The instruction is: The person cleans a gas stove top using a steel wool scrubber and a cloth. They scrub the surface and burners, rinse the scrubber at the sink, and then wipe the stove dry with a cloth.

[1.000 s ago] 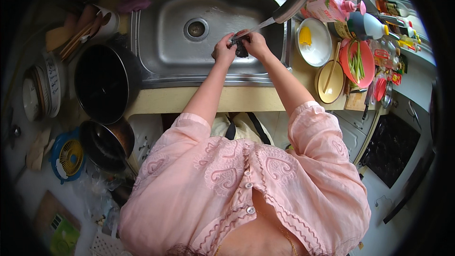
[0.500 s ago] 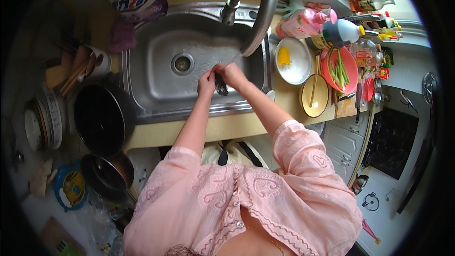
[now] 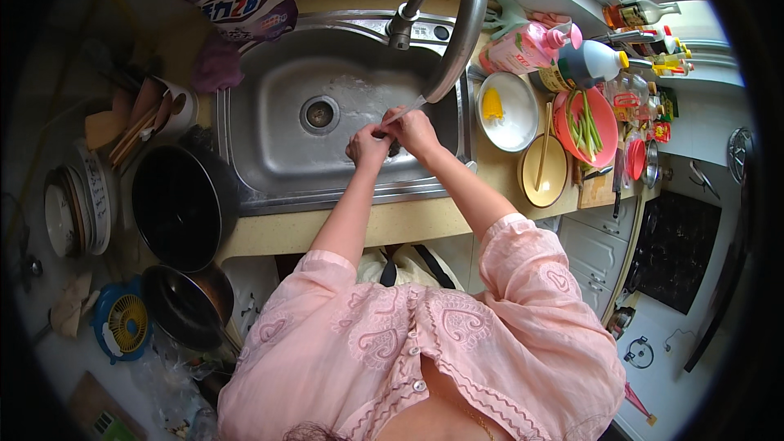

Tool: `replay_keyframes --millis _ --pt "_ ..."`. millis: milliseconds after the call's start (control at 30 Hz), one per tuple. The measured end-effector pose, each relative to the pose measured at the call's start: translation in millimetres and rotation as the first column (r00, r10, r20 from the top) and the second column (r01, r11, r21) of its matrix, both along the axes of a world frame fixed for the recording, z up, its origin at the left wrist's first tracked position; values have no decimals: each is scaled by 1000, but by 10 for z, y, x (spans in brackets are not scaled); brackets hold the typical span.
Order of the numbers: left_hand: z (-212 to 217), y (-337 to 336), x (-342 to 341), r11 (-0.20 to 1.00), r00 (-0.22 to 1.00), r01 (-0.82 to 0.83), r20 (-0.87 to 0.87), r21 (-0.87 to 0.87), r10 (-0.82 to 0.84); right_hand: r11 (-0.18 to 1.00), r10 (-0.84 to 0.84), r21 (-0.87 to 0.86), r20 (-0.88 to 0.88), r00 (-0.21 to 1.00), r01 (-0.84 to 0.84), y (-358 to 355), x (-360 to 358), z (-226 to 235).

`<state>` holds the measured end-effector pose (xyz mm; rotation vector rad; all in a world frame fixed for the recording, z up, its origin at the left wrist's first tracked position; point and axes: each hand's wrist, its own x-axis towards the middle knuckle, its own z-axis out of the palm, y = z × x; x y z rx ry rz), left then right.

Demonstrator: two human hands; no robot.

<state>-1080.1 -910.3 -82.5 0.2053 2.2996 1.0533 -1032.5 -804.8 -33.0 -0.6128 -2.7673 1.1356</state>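
Over the steel sink (image 3: 269,155), under the curved spout of the tap (image 3: 461,24), both hands meet around a small dark thing (image 3: 393,148) that is mostly hidden between them; what it is cannot be told. Left hand (image 3: 367,147) is curled with its fingers closed toward the thing, and right hand (image 3: 415,131) is curled over it from the other side, pinching at its top; how firm either grip is cannot be told. A thin stream of water (image 3: 404,110) runs from the spout onto the fingers, so the thing is probably wet and slippery, light enough for fingertips, and best held pinched from both sides low over the basin. Behind the sink on the left lies a white pouch with a purple and blue label (image 3: 237,0). To the right stand a pink pump bottle (image 3: 523,47), a white bottle with a dark label and yellow cap (image 3: 584,65), and beyond them small bottles with red and yellow labels (image 3: 653,49). Beside these sit a white plate with a yellow piece (image 3: 508,112), a yellow bowl with a stick across it (image 3: 545,170) and a red bowl of green beans (image 3: 586,126). Left of the sink rests a black pan (image 3: 181,206)
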Motion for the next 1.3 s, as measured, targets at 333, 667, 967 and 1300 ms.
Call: replay_keyframes --millis 333,667,967,1300 --pt "-9 16 -15 997 995 44 -88 69 -38 933 -242 129 -468 850 336 522 -508 262" --pt "-187 -53 -69 996 993 -77 88 43 73 856 -46 484 -282 958 183 724 -741 475" --pt "-185 -192 -95 993 994 -108 11 41 107 894 -259 357 -85 962 272 859 -837 458" --pt "-363 -106 -98 735 881 -406 447 543 157 811 -140 -477 403 904 339 486 153 -485"
